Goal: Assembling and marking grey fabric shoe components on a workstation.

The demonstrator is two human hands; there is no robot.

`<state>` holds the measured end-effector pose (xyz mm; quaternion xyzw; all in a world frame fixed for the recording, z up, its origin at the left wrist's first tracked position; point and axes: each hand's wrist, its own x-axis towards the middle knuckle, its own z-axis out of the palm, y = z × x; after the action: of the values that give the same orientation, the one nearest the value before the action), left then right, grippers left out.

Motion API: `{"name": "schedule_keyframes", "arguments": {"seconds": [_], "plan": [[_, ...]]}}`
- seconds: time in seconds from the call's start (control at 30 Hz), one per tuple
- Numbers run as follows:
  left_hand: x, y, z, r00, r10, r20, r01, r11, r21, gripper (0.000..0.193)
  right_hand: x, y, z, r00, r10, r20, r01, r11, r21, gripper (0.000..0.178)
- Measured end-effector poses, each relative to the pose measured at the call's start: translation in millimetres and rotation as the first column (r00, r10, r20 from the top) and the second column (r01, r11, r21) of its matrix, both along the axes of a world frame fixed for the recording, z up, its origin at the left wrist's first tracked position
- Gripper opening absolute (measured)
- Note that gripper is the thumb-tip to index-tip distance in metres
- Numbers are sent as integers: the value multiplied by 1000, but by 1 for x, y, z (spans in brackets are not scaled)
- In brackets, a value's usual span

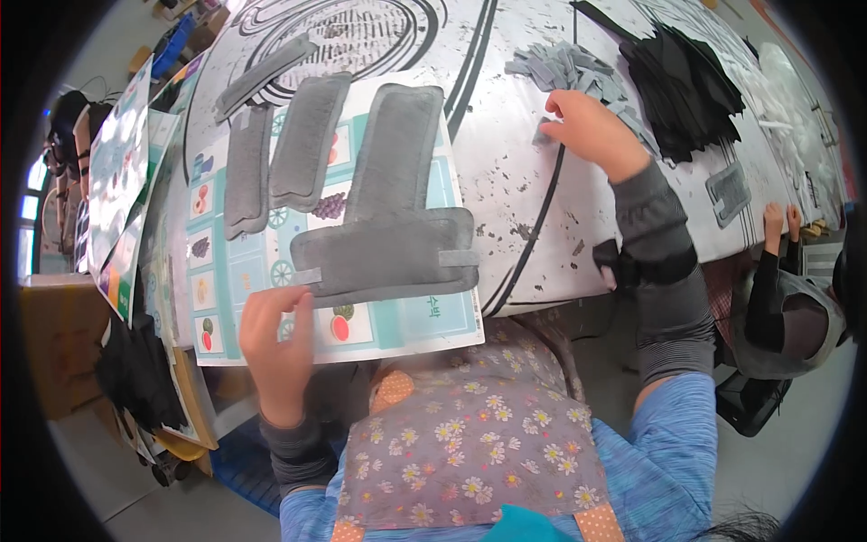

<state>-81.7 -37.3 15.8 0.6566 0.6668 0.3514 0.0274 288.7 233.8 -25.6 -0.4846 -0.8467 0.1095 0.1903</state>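
A grey fuzzy fabric pad (384,253) lies crosswise in front of me, with a lighter grey tab (458,258) near its right end and another tab (308,276) at its left. The fingertips of my left hand (275,348) are closed at its lower left corner. Farther right, my right hand (596,135) is bent in a pinch, with a small grey strip (541,134) at its fingertips. Just beyond it is a loose pile of similar strips (569,68). Several more grey pads, including a long one (395,144) and another (310,140), lie behind the front pad.
Under the pads is a printed sheet (411,341) with fruit pictures, on a white, paint-flecked table cover (506,199). Black fabric pieces (682,86) are stacked at the right, near a single grey piece (728,192). Another person (795,312) sits at the right edge. Printed boards (122,172) stand left.
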Motion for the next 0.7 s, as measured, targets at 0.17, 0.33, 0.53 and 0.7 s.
{"name": "schedule_keyframes", "arguments": {"seconds": [0.17, 0.33, 0.53, 0.7], "plan": [[4, -2, 5, 999, -44, 26, 45, 999, -14, 11, -16, 26, 16, 994, 3, 110, 45, 902, -430, 26], [-5, -5, 4, 999, -16, 28, 16, 1000, -22, 11, -33, 40, 31, 1000, 7, -1, -6, 852, -524, 22], [-14, -12, -27, 997, 43, 60, -45, 998, 42, 12, -92, 64, 37, 901, -80, -426, -201, 793, -575, 13], [-13, -18, -41, 985, 66, 157, -77, 995, 61, 12, -127, 87, 37, 957, 80, -279, -239, 765, -598, 26]]}}
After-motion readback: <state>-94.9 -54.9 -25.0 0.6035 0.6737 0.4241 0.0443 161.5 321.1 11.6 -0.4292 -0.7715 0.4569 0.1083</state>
